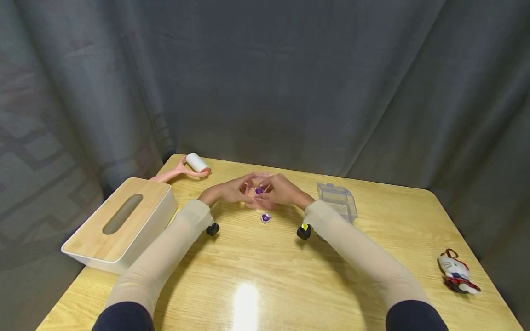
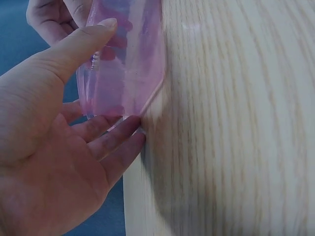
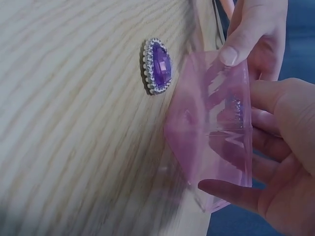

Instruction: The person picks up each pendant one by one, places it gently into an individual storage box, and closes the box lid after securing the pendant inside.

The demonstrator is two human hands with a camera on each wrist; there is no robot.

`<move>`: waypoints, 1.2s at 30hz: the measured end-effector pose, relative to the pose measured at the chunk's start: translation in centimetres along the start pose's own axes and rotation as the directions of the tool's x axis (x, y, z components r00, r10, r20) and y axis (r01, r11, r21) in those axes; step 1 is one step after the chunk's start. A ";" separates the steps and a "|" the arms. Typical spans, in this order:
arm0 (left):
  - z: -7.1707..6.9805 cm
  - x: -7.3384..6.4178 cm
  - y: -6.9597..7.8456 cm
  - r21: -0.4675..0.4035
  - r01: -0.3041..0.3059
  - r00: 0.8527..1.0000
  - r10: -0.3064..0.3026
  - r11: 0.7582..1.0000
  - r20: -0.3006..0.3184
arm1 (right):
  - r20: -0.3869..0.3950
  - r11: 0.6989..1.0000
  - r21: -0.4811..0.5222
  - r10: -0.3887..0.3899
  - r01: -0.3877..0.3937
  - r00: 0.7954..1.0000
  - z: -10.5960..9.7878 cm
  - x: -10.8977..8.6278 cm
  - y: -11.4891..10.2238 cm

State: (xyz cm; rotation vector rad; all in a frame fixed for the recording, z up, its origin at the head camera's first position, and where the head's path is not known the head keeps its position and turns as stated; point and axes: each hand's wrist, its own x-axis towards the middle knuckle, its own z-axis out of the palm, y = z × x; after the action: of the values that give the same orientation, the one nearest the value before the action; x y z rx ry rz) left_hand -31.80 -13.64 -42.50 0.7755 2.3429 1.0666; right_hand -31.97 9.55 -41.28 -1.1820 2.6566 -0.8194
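Observation:
A see-through pink plastic box (image 1: 260,205) is between both hands at the back of the table, tilted in the wrist views. My left hand (image 1: 235,189) grips one end, its thumb on the upper side and fingers bent underneath. My right hand (image 1: 285,190) grips the other end, its fingers partly behind the pink plastic (image 3: 189,123). A purple heart-like gem (image 1: 259,190) with a silvery beaded border shows at the box; whether fingers touch it, I cannot tell. A second such purple gem (image 1: 266,218) lies on the wood just in front of the box.
A clear bluish plastic box (image 1: 337,200) stands right of the hands. At left are a wood-topped tissue box (image 1: 155,216) and a pink-handled lint roller (image 1: 197,163). A small plush charm (image 1: 455,271) lies near the right edge. Grey curtain (image 1: 265,92) hangs behind.

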 end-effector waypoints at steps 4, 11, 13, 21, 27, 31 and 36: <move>0.0 0.2 -0.1 -0.014 -0.012 1.000 0.012 1.000 0.007 | 0.017 1.000 -0.005 -0.003 0.003 1.000 0.2 0.3 0.4; 0.0 0.4 -0.2 -0.019 -0.031 0.999 0.031 0.999 0.013 | 0.047 0.998 -0.062 -0.006 0.009 0.999 0.2 1.2 0.5; -0.1 0.3 -0.2 -0.017 -0.023 1.000 0.023 1.000 0.005 | 0.055 0.998 -0.068 0.000 0.004 0.998 0.2 1.5 0.3; -0.2 -0.1 0.0 -0.051 0.015 1.000 -0.015 0.999 -0.008 | 0.077 0.983 -0.182 0.041 -0.027 0.996 0.3 2.2 0.2; -0.2 -0.1 0.1 -0.059 0.002 1.000 -0.003 0.998 -0.006 | 0.070 0.966 -0.250 0.085 -0.065 0.994 0.5 2.4 0.1; -0.2 -0.1 0.1 -0.053 0.000 1.000 0.000 0.999 -0.008 | 0.069 0.961 -0.262 0.107 -0.085 0.992 0.5 2.5 -0.1; -0.2 -0.1 0.0 -0.040 -0.019 1.000 0.019 0.999 -0.011 | 0.070 0.957 -0.270 0.132 -0.109 0.989 0.6 2.7 -0.3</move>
State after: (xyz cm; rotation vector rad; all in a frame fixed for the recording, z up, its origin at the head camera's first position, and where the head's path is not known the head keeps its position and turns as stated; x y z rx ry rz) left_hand -31.82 -13.74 -42.37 0.7801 2.3198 1.1252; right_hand -33.43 7.21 -41.34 -1.0654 2.7953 -0.3910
